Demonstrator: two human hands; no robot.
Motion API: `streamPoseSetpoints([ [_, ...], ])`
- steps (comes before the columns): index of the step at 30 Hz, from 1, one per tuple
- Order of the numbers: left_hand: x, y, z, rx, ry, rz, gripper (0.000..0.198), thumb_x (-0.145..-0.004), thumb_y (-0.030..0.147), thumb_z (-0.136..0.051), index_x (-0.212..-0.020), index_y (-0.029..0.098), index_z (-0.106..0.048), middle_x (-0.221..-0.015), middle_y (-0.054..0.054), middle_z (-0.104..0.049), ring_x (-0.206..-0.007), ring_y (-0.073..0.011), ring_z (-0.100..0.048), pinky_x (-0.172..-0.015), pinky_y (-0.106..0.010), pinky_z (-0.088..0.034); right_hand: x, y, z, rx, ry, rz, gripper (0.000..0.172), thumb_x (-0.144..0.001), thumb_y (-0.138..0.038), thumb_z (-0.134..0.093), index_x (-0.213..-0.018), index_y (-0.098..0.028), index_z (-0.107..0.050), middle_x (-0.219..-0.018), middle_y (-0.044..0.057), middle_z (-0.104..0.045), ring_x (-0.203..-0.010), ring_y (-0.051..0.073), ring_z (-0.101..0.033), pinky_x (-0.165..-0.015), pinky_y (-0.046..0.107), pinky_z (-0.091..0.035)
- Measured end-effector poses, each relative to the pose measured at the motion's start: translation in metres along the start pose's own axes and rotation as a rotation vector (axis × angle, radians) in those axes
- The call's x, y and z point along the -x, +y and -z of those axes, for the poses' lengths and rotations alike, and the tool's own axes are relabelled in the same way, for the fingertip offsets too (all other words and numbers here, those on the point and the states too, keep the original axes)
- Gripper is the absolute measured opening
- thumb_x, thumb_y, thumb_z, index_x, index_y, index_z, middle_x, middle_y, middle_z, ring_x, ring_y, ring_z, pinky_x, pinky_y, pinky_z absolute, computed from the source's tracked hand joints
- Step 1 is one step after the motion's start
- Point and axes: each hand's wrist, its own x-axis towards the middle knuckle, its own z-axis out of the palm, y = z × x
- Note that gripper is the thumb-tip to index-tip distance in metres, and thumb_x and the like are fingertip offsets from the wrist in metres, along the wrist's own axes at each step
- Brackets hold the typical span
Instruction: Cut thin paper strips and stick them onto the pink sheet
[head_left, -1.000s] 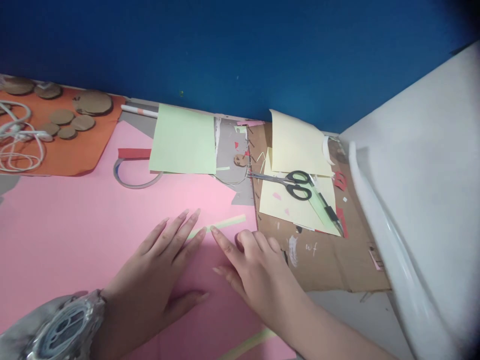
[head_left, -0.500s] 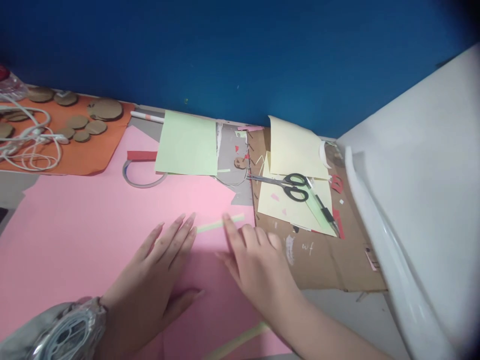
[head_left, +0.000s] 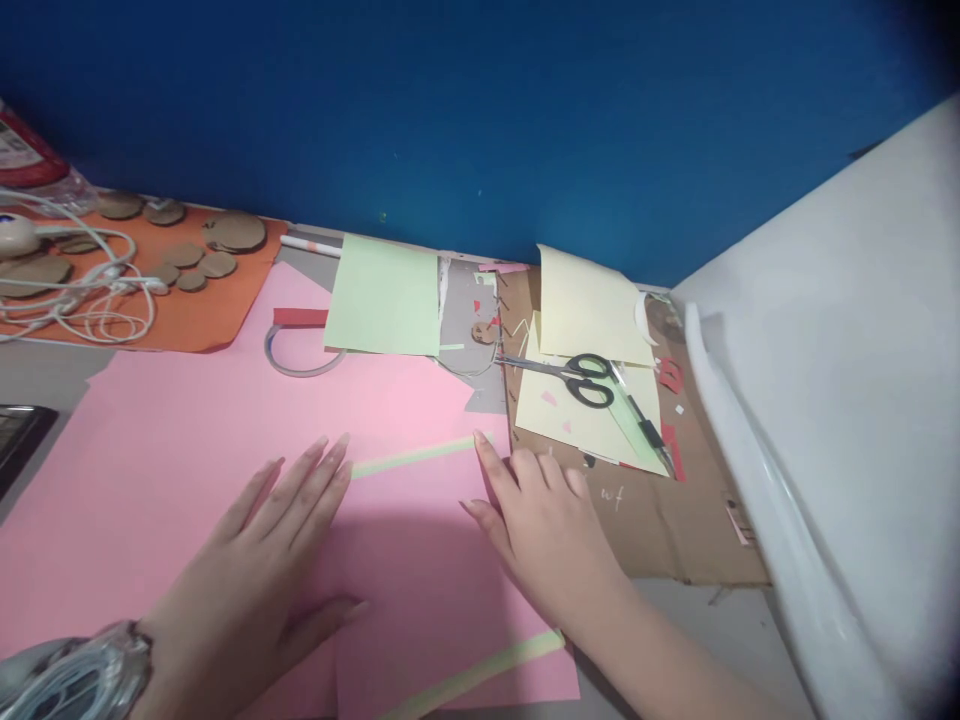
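A narrow pale green-yellow strip (head_left: 416, 458) lies slantwise on the pink paper (head_left: 187, 430). My left hand (head_left: 259, 565) rests flat on that paper, fingers stretched out, their tips touching the strip's left end. At the strip's right end, the index fingertip of my right hand (head_left: 551, 525) presses down; its thumb is apart and the other fingers are bent. Neither hand grips anything. Closer to me, a second similar strip (head_left: 480, 673) runs along the paper's lower part, its right end beside my right wrist.
Black-handled scissors (head_left: 589, 380) and a pen (head_left: 645, 425) lie on cream paper over brown cardboard (head_left: 637, 530). Behind are a green sheet (head_left: 386, 295) and a tape ring (head_left: 304, 368). Cardboard discs (head_left: 236, 231) and white earphones (head_left: 112, 290) sit on orange paper. A blue wall (head_left: 450, 120) stands behind.
My left hand has slid left and my right hand a little right, so more of the strip shows between them. The view has shifted slightly left.
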Motion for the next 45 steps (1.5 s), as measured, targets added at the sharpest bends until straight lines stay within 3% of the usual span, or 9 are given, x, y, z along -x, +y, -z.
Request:
streamPoseSetpoints([
  [8,0.020,-0.006,-0.001,0.011,0.060,0.187,0.102,-0.074,0.073,-0.044,-0.147,0.007,-0.015,-0.150,-0.023,-0.024,-0.136,-0.0411,-0.027,-0.107,-0.056,-0.021,-0.002,0.002,0.000,-0.102,0.056,-0.081,0.071,-0.089,-0.057,-0.040,-0.138,-0.006,-0.038,-0.100,0.014,-0.058,-0.089,0.029,-0.049,-0.076,0.041,-0.036],
  [14,-0.013,-0.014,0.018,0.279,-0.018,0.350,0.074,-0.079,0.059,-0.054,-0.137,0.018,-0.033,-0.137,-0.013,-0.045,-0.124,-0.0306,-0.042,-0.098,-0.045,-0.038,-0.027,0.011,0.020,-0.397,0.090,0.058,0.033,-0.091,-0.041,-0.049,-0.118,-0.021,-0.052,-0.117,0.009,-0.054,-0.109,0.024,-0.048,-0.090,0.039,-0.036],
  [19,-0.048,-0.018,0.020,0.501,-0.082,0.372,0.053,-0.077,0.051,-0.059,-0.118,0.018,-0.051,-0.099,-0.006,-0.061,-0.090,-0.0238,-0.057,-0.081,-0.040,-0.045,-0.047,0.007,0.026,-0.506,0.013,0.139,0.019,-0.089,-0.037,-0.055,-0.101,-0.021,-0.056,-0.100,0.005,-0.058,-0.098,0.020,-0.052,-0.086,0.036,-0.038],
  [24,-0.058,-0.021,0.025,0.761,-0.129,0.408,0.027,-0.085,0.045,-0.049,-0.086,0.019,-0.058,-0.071,0.001,-0.056,-0.064,-0.0153,-0.051,-0.060,-0.028,-0.041,-0.045,0.010,0.028,-0.618,-0.071,0.128,0.017,-0.093,-0.032,-0.048,-0.084,-0.020,-0.057,-0.092,0.002,-0.056,-0.089,0.016,-0.052,-0.080,0.031,-0.039],
  [29,-0.058,-0.019,0.031,0.907,-0.116,0.454,0.027,-0.084,0.046,-0.050,-0.079,0.020,-0.056,-0.072,0.001,-0.056,-0.065,-0.0149,-0.050,-0.063,-0.027,-0.041,-0.039,0.015,0.035,-0.771,-0.091,0.092,0.020,-0.095,-0.025,-0.043,-0.080,-0.021,-0.054,-0.085,-0.002,-0.060,-0.081,0.012,-0.054,-0.075,0.026,-0.038],
  [34,-0.056,-0.022,0.029,0.993,-0.055,0.463,0.036,-0.090,0.044,-0.038,-0.062,0.022,-0.039,-0.061,0.004,-0.037,-0.060,-0.0133,-0.037,-0.059,-0.025,-0.036,-0.036,0.013,0.040,-0.830,-0.162,0.081,0.021,-0.094,-0.025,-0.042,-0.078,-0.020,-0.054,-0.082,-0.002,-0.061,-0.077,0.012,-0.056,-0.066,0.023,-0.039],
  [38,-0.053,-0.027,0.022,1.025,-0.014,0.497,0.034,-0.091,0.044,-0.035,-0.065,0.022,-0.037,-0.065,0.003,-0.036,-0.063,-0.0139,-0.036,-0.059,-0.025,-0.036,-0.034,0.020,0.041,-0.809,-0.180,0.117,0.029,-0.097,-0.032,-0.035,-0.078,-0.020,-0.054,-0.082,0.000,-0.061,-0.077,0.014,-0.056,-0.067,0.025,-0.041],
  [43,-0.057,-0.027,0.019,0.928,-0.015,0.501,0.037,-0.090,0.047,-0.036,-0.063,0.022,-0.034,-0.060,0.004,-0.032,-0.058,-0.0130,-0.034,-0.054,-0.026,-0.033,-0.038,0.080,0.031,-0.300,0.188,-0.112,0.022,-0.093,-0.021,-0.041,-0.102,-0.015,-0.060,-0.104,0.012,-0.061,-0.098,0.026,-0.055,-0.082,0.038,-0.040],
  [45,-0.060,-0.028,0.022,0.872,-0.040,0.488,0.036,-0.090,0.047,-0.037,-0.064,0.022,-0.038,-0.059,0.004,-0.037,-0.057,-0.0126,-0.038,-0.054,-0.026,-0.035,-0.039,0.107,0.022,-0.136,0.223,-0.183,0.024,-0.089,-0.019,-0.046,-0.108,-0.013,-0.059,-0.106,0.013,-0.061,-0.099,0.030,-0.054,-0.085,0.042,-0.040],
])
